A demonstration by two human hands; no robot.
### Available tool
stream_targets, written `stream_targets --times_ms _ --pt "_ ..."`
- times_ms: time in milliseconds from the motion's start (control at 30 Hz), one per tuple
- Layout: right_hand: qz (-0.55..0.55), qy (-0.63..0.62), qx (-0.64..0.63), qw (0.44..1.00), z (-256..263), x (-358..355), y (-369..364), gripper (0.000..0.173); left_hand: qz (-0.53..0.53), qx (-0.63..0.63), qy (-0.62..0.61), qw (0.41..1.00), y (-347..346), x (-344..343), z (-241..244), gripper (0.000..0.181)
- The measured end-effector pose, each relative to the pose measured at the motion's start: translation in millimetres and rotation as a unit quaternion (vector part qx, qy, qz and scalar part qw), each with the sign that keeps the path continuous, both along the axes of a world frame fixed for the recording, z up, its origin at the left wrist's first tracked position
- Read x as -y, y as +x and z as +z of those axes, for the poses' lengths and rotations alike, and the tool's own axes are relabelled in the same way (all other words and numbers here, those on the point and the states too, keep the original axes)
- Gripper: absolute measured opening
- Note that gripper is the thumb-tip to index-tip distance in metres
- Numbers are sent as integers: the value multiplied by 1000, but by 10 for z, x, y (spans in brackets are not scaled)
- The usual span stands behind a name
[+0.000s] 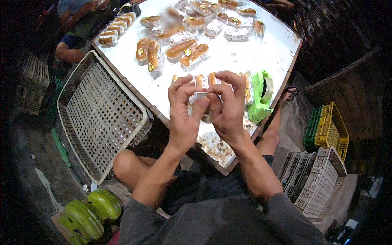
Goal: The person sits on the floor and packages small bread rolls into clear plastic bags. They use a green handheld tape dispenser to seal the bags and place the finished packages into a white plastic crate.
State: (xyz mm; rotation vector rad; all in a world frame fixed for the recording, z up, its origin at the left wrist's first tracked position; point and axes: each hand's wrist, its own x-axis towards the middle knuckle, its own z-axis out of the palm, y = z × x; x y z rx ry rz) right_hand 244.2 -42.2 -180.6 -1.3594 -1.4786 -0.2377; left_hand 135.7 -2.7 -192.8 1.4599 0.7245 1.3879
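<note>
My left hand (185, 113) and my right hand (228, 110) meet over the near corner of the white table (232, 62). Thumbs and fingertips of both pinch a piece of clear plastic wrapping (197, 97); what it encloses is mostly hidden by the fingers. Just beyond my fingers stands a row of wrapped bread rolls (201, 81), partly covered by the hands. To the right of my right hand is a bright green tape dispenser (260, 105) with a tape roll. Farther up lie a wrapped pair of rolls (186, 53) and another pair (148, 55), bearing yellow stickers.
More wrapped rolls (211, 27) lie scattered at the far side, with a neat row (114, 29) along the left edge. A plastic crate (101, 113) leans beside the table. Green gas cylinders (88, 214) stand lower left; crates (318, 183) lower right. Another person (73, 18) sits upper left.
</note>
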Motion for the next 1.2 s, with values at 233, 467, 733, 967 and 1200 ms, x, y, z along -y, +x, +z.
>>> stream_targets --times_ms 233,467,733,967,1200 --pt "56 -80 -352 931 -142 79 87 26 -27 131 -243 961 -25 -56 -168 17" --pt "-315 -327 -216 864 -1189 994 1709 38 -35 94 -205 974 24 -110 -118 11" --pt "-332 -331 -297 832 -744 763 1694 46 -64 119 -224 965 68 -119 -103 12" --pt "-248 -276 -583 723 -771 1146 874 29 -45 104 -225 968 134 -4 -49 11" --pt "66 -136 -252 956 77 451 -227 6 28 102 -218 970 101 13 -136 17"
